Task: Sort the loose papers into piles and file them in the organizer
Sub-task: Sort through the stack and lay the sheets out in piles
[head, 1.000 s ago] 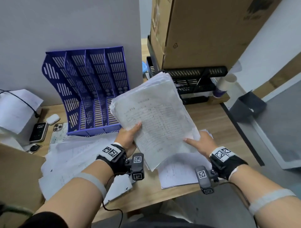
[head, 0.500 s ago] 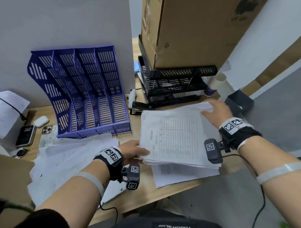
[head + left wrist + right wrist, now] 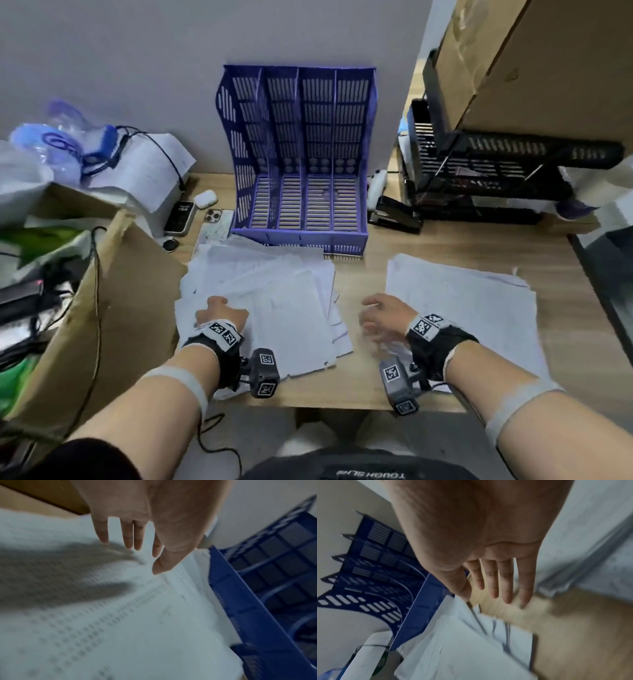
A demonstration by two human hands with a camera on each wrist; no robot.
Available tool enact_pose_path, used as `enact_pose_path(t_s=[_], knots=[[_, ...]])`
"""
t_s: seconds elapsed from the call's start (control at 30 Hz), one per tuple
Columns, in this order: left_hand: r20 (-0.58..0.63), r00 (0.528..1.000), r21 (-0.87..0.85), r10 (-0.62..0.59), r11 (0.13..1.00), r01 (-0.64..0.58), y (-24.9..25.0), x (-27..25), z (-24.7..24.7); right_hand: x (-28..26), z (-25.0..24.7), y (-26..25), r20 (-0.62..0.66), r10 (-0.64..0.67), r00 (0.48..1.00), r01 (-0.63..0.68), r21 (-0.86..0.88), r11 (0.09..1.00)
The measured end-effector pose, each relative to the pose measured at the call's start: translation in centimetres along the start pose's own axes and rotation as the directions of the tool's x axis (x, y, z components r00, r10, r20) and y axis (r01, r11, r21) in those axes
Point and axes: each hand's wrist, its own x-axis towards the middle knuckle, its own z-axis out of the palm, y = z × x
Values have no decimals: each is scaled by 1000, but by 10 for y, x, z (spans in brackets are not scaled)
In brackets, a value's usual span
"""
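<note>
A blue slotted organizer [image 3: 301, 154] stands empty against the wall at the desk's back. In front of it lies a loose, fanned heap of white papers [image 3: 274, 301]. A squarer stack of papers [image 3: 462, 308] lies to the right. My left hand [image 3: 219, 310] hovers over the left heap's near-left part, fingers [image 3: 130, 536] straight and holding nothing. My right hand [image 3: 380, 315] hangs over bare desk between the two heaps, fingers [image 3: 508, 585] straight and spread, empty. The wrist views are blurred.
A black stapler [image 3: 394, 216] and black mesh tray rack [image 3: 496, 178] under a cardboard box sit at the right. Phones [image 3: 180, 217], an earbud case [image 3: 205, 198] and a torn cardboard box [image 3: 102, 308] with cables crowd the left. The desk's front edge [image 3: 342, 404] is near my wrists.
Both hands have let go of the paper stack, which now lies on the desk at the right. The left hand moved onto the left heap; the right hand swung left. The head view shifted left.
</note>
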Motion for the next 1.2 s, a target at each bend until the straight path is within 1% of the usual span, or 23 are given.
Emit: enact_pose_path(t_s=[0.03,0.07,0.13,0.2,0.27,0.37,0.43,0.5,0.57,0.63,0.7,0.73,0.8,0.83,0.87,0.9,0.97,1.0,1.03,1.07,1.13,1.17,1.2], knots=[[3,998,34,-60,998,60,-19,10,-5,7,16,-6,18,1,1000,0,-13,1000],[21,995,44,-101,994,100,-35,20,-6,8,30,-13,-7,-4,1000,4,-78,997],[57,992,35,-114,993,112,-68,47,-2,15,51,-22,-55,-51,997,40,-197,980],[54,991,13,-123,992,122,-82,39,-10,19,67,-27,-70,-68,995,52,-211,976],[68,994,-3,-86,996,86,-85,25,-19,28,76,-25,-99,-69,993,46,-215,976],[144,990,-20,5,1000,-2,-91,22,-23,41,84,-21,-101,-78,992,51,-247,968],[153,987,-36,39,999,-33,-97,27,-20,36,88,-26,-187,-42,982,-8,-258,966],[139,988,-106,63,993,-49,-100,23,-20,29,91,-31,-289,-11,957,-70,-267,961],[126,986,-209,105,975,-77,-101,20,-20,31,92,-31,-296,-27,955,-27,-174,984],[151,974,-374,167,922,-100,-101,20,-18,33,91,-28,-269,-21,963,8,-50,999],[193,958,-567,214,821,-69,-104,22,-17,30,87,-25,-254,-20,967,13,-30,999],[189,962,-642,198,766,-32,-106,24,-17,30,84,-21,-261,-21,965,12,-36,999],[185,976,-736,118,675,58,-111,26,-16,25,79,-13,-314,-16,949,7,-28,1000],[199,978,-767,68,632,113,-113,25,-15,24,78,-7,-351,17,936,-11,21,1000],[242,970,-781,33,600,175,-115,22,-14,23,77,-3,-376,65,924,-43,66,997],[306,952,-771,25,593,232,-116,19,-13,21,78,2,-370,129,920,-90,121,989],[455,888,-690,67,656,304,-122,14,-11,18,83,9,-296,222,929,-209,77,975],[513,853,-648,101,697,307,-124,13,-11,15,85,10,-258,243,935,-251,3,968],[543,830,-620,128,728,293,-127,15,-11,12,88,11,-225,262,939,-276,-32,961],[555,821,-597,134,752,281,-130,18,-12,9,90,14,-182,260,948,-273,-56,960],[549,826,-551,130,800,240,-134,23,-15,2,94,19,-57,290,955,-294,-77,953],[542,828,-521,146,831,194,-133,22,-17,-3,96,19,8,325,946,-321,-128,938],[523,836,-498,168,856,140,-131,22,-17,-9,97,15,75,352,933,-329,-223,918]])
